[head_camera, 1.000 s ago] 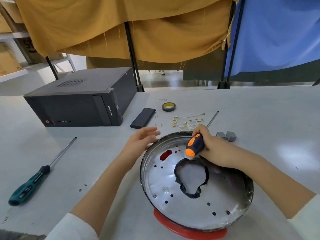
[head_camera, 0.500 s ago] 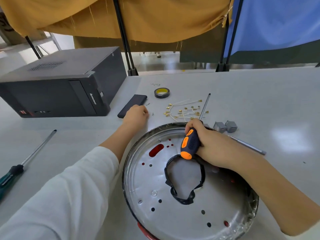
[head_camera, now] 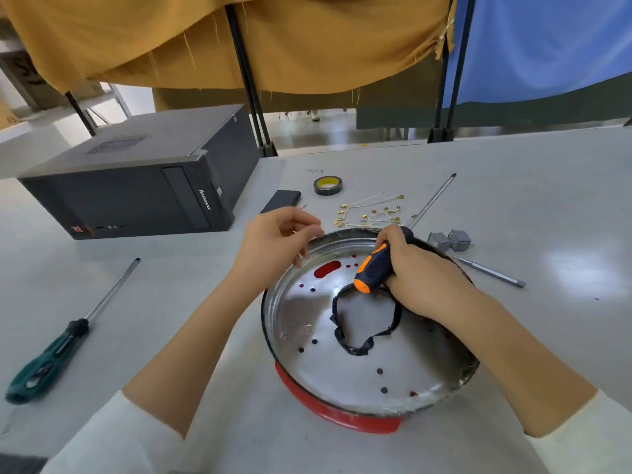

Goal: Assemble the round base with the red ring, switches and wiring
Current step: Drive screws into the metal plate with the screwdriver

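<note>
Head view, from near to far: the red ring (head_camera: pixel 337 417) peeks out under the round base (head_camera: pixel 369 336), which sits on the desk (head_camera: pixel 205 388) close to the person. The right hand (head_camera: pixel 424 278) grips an orange screwdriver (head_camera: pixel 372 268) over the base. The left hand (head_camera: pixel 273 244) has come back from the far side by the phone (head_camera: pixel 281 201) to the rim, its fingers (head_camera: pixel 307 227) pinched, maybe on a tiny screw, too small to tell. So a screw may go in next. Farther off lie the wires (head_camera: pixel 371 213), two grey switches (head_camera: pixel 449 240) and tape (head_camera: pixel 327 185).
</note>
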The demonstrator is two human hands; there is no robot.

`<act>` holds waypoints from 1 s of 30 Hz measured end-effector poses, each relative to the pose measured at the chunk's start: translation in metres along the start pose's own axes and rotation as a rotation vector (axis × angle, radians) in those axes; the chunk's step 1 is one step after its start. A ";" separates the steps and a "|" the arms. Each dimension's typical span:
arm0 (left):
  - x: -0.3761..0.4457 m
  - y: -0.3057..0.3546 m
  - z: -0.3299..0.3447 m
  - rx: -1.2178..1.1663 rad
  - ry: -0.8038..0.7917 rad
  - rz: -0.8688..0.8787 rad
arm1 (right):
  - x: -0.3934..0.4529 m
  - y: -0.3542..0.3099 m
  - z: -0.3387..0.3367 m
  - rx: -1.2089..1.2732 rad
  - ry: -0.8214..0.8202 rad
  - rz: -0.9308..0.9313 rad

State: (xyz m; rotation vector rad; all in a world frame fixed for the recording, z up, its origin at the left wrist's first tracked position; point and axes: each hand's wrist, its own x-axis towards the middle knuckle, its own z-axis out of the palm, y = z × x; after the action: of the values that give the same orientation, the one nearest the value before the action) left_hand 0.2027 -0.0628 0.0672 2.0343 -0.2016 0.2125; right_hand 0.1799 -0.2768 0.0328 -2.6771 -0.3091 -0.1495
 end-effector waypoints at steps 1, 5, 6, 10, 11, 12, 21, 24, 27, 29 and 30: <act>-0.010 0.005 0.000 -0.009 -0.040 0.001 | 0.000 -0.001 0.000 0.011 0.004 0.004; -0.042 0.021 -0.003 -0.105 -0.160 -0.044 | -0.006 -0.011 -0.013 0.310 0.030 -0.046; -0.048 0.023 -0.003 -0.121 -0.163 -0.054 | -0.010 -0.016 -0.019 0.462 0.021 -0.066; -0.064 0.031 -0.003 -0.170 -0.132 -0.070 | -0.027 -0.037 -0.032 0.935 -0.080 -0.157; -0.068 0.032 -0.002 -0.203 -0.134 -0.078 | -0.031 -0.041 -0.032 0.968 -0.081 -0.185; -0.072 0.033 0.000 -0.233 -0.133 -0.086 | -0.033 -0.044 -0.032 0.983 -0.073 -0.207; -0.088 0.037 0.006 -0.294 -0.095 -0.084 | -0.035 -0.048 -0.032 0.929 -0.014 -0.253; -0.088 0.038 0.008 -0.327 -0.068 -0.092 | -0.038 -0.049 -0.037 0.936 -0.005 -0.268; -0.089 0.036 0.008 -0.361 -0.040 -0.118 | -0.040 -0.049 -0.040 1.007 -0.019 -0.266; -0.090 0.032 0.008 -0.318 -0.021 -0.121 | -0.040 -0.048 -0.037 0.936 0.004 -0.293; -0.091 0.028 0.007 -0.248 -0.001 -0.102 | -0.041 -0.048 -0.036 0.875 0.010 -0.311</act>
State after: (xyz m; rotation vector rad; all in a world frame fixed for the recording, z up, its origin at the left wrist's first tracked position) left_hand 0.1085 -0.0767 0.0663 1.7927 -0.1184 0.1161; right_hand 0.1269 -0.2581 0.0784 -1.7537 -0.6195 -0.0905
